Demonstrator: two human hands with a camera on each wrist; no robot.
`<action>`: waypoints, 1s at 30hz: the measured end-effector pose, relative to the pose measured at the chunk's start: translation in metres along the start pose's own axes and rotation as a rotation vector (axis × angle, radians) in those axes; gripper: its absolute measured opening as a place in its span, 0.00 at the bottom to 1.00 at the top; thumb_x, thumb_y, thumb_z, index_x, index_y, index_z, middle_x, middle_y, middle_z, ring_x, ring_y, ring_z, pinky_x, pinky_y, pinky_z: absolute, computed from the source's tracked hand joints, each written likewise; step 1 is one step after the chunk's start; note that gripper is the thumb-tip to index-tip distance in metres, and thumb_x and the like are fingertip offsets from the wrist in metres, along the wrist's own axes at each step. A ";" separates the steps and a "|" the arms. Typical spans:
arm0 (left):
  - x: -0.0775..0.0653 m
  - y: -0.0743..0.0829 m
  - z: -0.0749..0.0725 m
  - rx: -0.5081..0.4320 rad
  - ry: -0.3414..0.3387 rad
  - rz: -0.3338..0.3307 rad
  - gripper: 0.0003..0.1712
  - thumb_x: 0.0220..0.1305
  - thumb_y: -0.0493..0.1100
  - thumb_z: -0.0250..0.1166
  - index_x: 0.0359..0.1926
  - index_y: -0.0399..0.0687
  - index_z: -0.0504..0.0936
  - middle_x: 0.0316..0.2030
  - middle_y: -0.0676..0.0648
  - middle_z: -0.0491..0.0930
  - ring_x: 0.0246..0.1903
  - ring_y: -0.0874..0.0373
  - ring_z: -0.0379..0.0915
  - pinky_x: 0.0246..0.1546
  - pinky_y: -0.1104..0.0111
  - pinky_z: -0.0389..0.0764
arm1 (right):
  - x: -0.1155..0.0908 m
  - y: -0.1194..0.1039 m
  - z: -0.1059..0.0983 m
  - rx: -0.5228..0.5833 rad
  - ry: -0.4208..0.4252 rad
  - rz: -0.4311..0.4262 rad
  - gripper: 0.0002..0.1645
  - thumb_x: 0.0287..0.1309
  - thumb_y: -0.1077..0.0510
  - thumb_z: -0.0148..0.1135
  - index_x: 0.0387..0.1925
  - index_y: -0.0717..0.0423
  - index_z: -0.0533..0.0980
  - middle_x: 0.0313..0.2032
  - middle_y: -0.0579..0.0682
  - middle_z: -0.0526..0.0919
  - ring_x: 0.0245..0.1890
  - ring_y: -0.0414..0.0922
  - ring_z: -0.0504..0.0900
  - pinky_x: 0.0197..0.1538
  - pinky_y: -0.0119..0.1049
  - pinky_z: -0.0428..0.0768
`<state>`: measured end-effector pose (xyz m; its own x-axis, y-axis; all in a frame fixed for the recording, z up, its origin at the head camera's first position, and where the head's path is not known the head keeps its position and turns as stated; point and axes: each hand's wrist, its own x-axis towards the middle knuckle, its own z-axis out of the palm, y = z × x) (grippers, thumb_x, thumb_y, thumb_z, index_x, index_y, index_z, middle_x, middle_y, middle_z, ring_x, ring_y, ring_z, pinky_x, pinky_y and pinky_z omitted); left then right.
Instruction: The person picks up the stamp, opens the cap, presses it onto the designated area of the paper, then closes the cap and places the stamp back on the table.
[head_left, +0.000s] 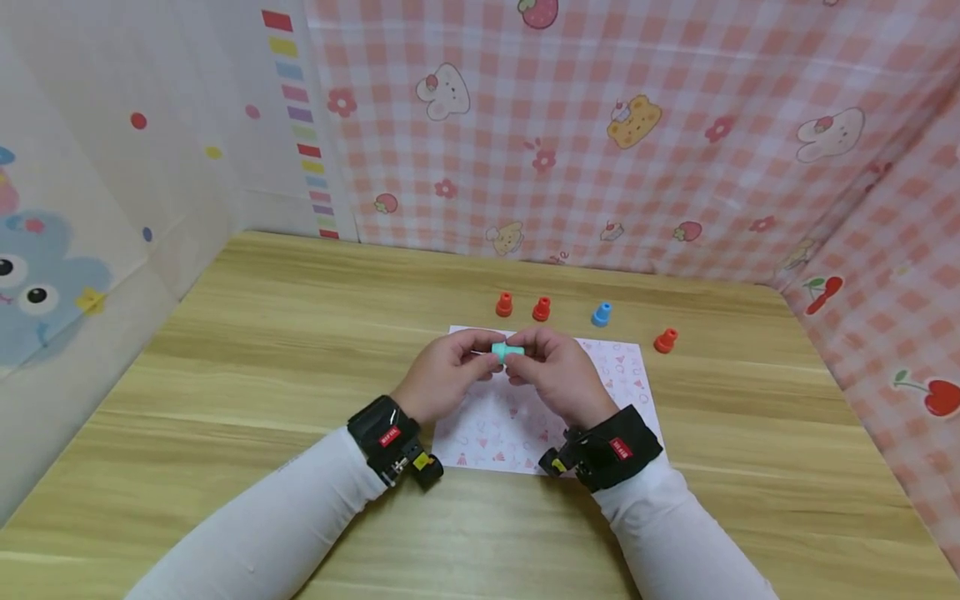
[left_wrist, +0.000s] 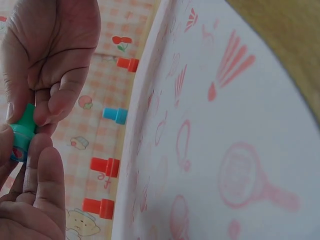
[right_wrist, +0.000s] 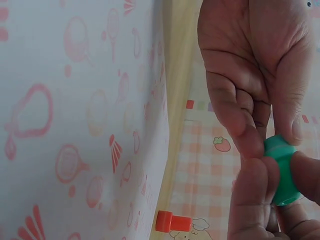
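Note:
A small teal-green stamp [head_left: 509, 351] lies sideways between both hands, over the far part of a white sheet of paper [head_left: 480, 421]. Its wider base points left, and the fingertips and thumb of my left hand [head_left: 442, 375] pinch that end. My right hand [head_left: 562, 371] pinches the narrower handle end from the other side. In the left wrist view, a bit of red shows at the end of the stamp's base [left_wrist: 21, 142]. Fingers of both hands cover part of the stamp [right_wrist: 286, 172] in the right wrist view.
Behind the sheet stand two red stamps [head_left: 505, 305] [head_left: 542, 309] and a blue stamp [head_left: 602, 315]. Another red stamp [head_left: 666, 341] is by the sheet's right far corner. Pink and red prints of rackets and shuttlecocks [left_wrist: 231, 65] cover the paper. Patterned cloth [head_left: 570, 125] hangs behind the wooden table [head_left: 262, 350].

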<state>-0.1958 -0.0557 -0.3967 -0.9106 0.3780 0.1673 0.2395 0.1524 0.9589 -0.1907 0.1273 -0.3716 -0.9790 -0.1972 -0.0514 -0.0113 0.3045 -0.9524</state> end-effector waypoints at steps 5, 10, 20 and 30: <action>0.002 0.002 -0.001 0.002 0.009 -0.013 0.15 0.66 0.45 0.60 0.53 0.53 0.78 0.45 0.52 0.78 0.39 0.59 0.76 0.41 0.66 0.80 | 0.000 -0.003 -0.001 -0.044 0.012 -0.005 0.08 0.57 0.57 0.64 0.40 0.51 0.77 0.37 0.51 0.82 0.32 0.45 0.81 0.39 0.40 0.82; 0.000 0.002 -0.004 -0.014 0.017 -0.027 0.14 0.65 0.44 0.61 0.51 0.50 0.78 0.43 0.51 0.79 0.39 0.57 0.77 0.41 0.66 0.80 | 0.000 -0.002 0.000 -0.047 0.005 0.007 0.07 0.58 0.58 0.64 0.39 0.51 0.78 0.36 0.50 0.82 0.32 0.45 0.81 0.39 0.40 0.82; -0.001 -0.001 -0.004 -0.058 0.021 -0.043 0.09 0.65 0.41 0.61 0.46 0.49 0.78 0.42 0.49 0.79 0.38 0.58 0.77 0.43 0.66 0.80 | -0.002 -0.001 0.001 -0.075 0.012 0.031 0.05 0.58 0.58 0.63 0.38 0.49 0.78 0.36 0.48 0.82 0.33 0.44 0.81 0.44 0.46 0.81; 0.000 0.000 -0.007 -0.105 0.003 -0.048 0.08 0.65 0.39 0.60 0.45 0.48 0.78 0.42 0.48 0.79 0.39 0.57 0.77 0.43 0.66 0.80 | -0.003 -0.001 0.004 -0.058 0.023 0.007 0.05 0.59 0.60 0.63 0.37 0.51 0.78 0.37 0.50 0.82 0.33 0.44 0.81 0.44 0.49 0.80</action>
<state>-0.1987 -0.0624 -0.3950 -0.9211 0.3701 0.1211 0.1589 0.0733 0.9846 -0.1868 0.1235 -0.3716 -0.9835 -0.1737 -0.0505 -0.0155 0.3592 -0.9331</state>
